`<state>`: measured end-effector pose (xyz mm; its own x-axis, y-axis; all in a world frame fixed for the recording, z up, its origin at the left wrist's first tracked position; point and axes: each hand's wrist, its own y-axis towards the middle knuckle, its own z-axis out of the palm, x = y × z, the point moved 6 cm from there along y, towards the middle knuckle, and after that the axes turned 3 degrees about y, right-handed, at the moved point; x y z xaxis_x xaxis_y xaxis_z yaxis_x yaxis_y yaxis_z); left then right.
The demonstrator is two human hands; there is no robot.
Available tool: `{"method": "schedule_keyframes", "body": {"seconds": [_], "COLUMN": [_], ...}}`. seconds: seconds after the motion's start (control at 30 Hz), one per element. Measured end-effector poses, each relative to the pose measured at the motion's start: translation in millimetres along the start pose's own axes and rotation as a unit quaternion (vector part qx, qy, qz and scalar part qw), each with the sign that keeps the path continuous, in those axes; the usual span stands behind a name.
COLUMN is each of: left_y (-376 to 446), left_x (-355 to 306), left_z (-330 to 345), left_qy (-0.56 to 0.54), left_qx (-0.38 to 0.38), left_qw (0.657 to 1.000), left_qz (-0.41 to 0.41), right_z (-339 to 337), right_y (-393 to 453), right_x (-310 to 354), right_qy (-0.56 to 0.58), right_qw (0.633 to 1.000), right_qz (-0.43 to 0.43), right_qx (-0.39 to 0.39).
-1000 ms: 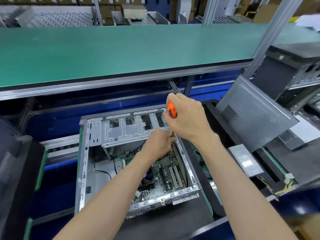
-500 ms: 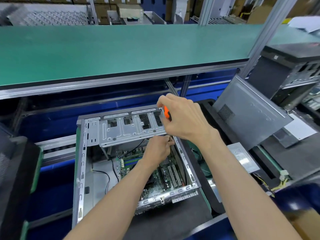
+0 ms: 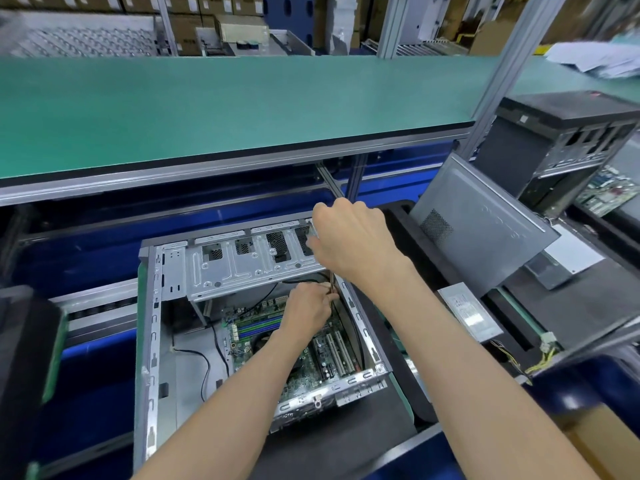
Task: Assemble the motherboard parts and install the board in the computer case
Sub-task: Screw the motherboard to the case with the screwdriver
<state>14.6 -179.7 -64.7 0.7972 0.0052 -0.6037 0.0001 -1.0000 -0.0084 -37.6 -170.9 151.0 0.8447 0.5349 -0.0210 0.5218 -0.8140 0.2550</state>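
An open grey computer case [image 3: 152,341] lies on its side in front of me. The green motherboard [image 3: 304,372] sits inside it, with blue memory slots and white card slots showing. My right hand [image 3: 353,244] is curled round a screwdriver's handle, which the hand hides. The thin metal shaft [image 3: 333,284] runs down from it into the case's far right corner. My left hand [image 3: 308,308] is inside the case and pinches the shaft near its lower end. The tip is hidden behind that hand.
A silver drive cage [image 3: 249,265] spans the case's far end. A grey side panel [image 3: 481,223] leans at the right, with a power supply [image 3: 467,311] and its loose wires below it. Another black case [image 3: 561,140] stands far right. A green shelf [image 3: 225,105] overhangs the bench.
My right hand has rolled over the handle, so the orange grip no longer shows. The left hand stays at the shaft. The view has shifted slightly.
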Motion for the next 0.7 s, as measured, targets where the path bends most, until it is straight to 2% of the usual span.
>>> {"method": "schedule_keyframes", "body": {"seconds": [0.17,0.3,0.47,0.6,0.7], "left_y": [6.2,9.3,10.4,9.6,9.3], "left_x": [12.9,12.8,14.8,16.1,14.2], "left_z": [9.2,15.5,14.9,16.2,15.8], "left_qy": [-0.038,0.025,0.016,0.013,0.029], "left_qx": [0.013,0.036,0.039,0.047,0.045], "left_qw": [0.999,0.999,0.999,0.998,0.998], "left_qz": [-0.019,0.005,-0.010,-0.039,-0.043], "right_z": [-1.8,-3.8,-3.9,-5.3,-5.5], "right_y": [-1.0,-0.9,-0.2,1.4,1.9], "right_x": [5.9,5.8,6.2,0.2,-3.0], "right_qy": [0.062,0.002,0.066,-0.014,0.003], "right_qw": [0.996,1.000,0.995,1.000,1.000], "right_qz": [-0.049,-0.017,-0.052,-0.006,-0.019], "right_qx": [0.037,-0.001,0.046,-0.001,0.023]}}
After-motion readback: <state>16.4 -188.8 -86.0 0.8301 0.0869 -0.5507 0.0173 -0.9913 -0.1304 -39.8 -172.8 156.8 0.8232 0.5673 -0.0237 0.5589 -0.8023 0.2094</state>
